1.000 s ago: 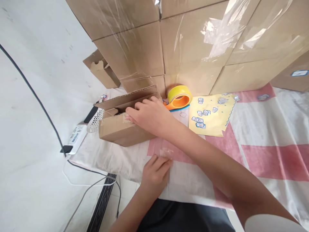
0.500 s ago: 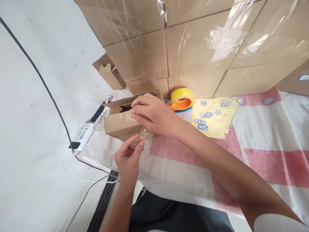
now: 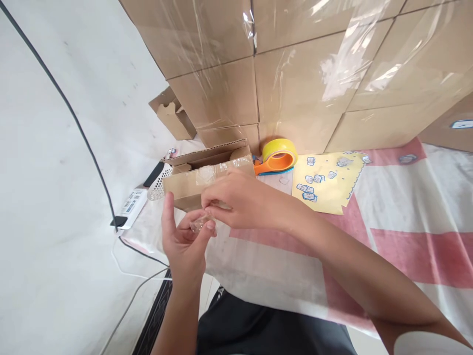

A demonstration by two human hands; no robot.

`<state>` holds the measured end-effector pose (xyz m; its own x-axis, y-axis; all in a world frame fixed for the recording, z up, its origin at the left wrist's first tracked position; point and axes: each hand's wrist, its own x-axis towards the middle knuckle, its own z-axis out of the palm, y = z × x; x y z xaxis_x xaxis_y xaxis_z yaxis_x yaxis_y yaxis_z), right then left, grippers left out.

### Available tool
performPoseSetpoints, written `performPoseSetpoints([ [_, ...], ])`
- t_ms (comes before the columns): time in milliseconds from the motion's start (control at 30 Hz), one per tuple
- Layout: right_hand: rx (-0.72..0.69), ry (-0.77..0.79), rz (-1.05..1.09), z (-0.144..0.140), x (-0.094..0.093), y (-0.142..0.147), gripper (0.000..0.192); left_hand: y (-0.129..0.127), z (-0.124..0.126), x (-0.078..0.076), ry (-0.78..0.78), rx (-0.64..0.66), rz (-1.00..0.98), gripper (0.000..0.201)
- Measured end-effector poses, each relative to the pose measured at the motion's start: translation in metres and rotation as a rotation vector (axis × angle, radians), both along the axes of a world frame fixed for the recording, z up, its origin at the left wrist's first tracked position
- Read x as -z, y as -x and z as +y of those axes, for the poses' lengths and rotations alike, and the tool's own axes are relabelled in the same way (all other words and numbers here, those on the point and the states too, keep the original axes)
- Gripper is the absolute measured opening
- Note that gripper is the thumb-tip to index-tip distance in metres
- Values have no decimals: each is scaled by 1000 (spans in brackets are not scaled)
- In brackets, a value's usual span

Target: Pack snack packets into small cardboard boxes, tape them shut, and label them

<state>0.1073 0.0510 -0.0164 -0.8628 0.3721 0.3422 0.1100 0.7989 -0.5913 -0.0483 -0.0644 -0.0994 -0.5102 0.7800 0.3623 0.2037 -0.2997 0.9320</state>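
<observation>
In front of the open cardboard box (image 3: 183, 191), my left hand (image 3: 186, 251) pinches a crumpled piece of clear tape (image 3: 198, 225) between thumb and fingers, its index finger raised. My right hand (image 3: 246, 199) meets it from the right, thumb and fingertips closed on the same clear tape. The box's top is open toward the back, and shiny tape runs along its near upper edge. My right hand covers the box's lower right front. Just behind that hand stands a yellow tape roll (image 3: 280, 146) with an orange core and handle.
Large tape-wrapped cartons (image 3: 295, 88) rise along the back. A small open carton (image 3: 175, 121) stands at the wall. A yellow patterned sheet (image 3: 328, 190) lies on the red-and-white cloth (image 3: 406, 251). A white power strip (image 3: 135, 207) and black cable (image 3: 79, 123) are at left.
My right hand has come down from the box's top edge to the clear tape at my left hand. My left hand has shifted slightly left and its index finger has lifted.
</observation>
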Motion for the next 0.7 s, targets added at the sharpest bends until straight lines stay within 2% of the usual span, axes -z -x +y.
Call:
performPoseSetpoints([
  [167, -77, 135, 57, -2, 6, 3, 21, -1, -1, 0, -76, -50, -69, 69],
  [267, -9, 138, 104, -2, 10, 6, 20, 0, -2, -1, -123, -56, -63, 61],
  [367, 47, 181, 132, -2, 12, 8, 19, 5, -2, 1, -100, -154, -22, 44],
  [467, -18, 293, 157, -4, 12, 7, 18, 9, -1, 3, -65, -269, 31, 22],
  [567, -135, 419, 209, -6, 15, 9, 13, 9, 0, 2, -96, -338, 77, 23],
  [633, -158, 493, 232, -6, 20, 14, 10, 6, -1, 0, -118, -383, 120, 20],
  [700, -161, 543, 243, -5, 25, 18, 11, 3, -2, -2, -135, -373, 192, 15],
])
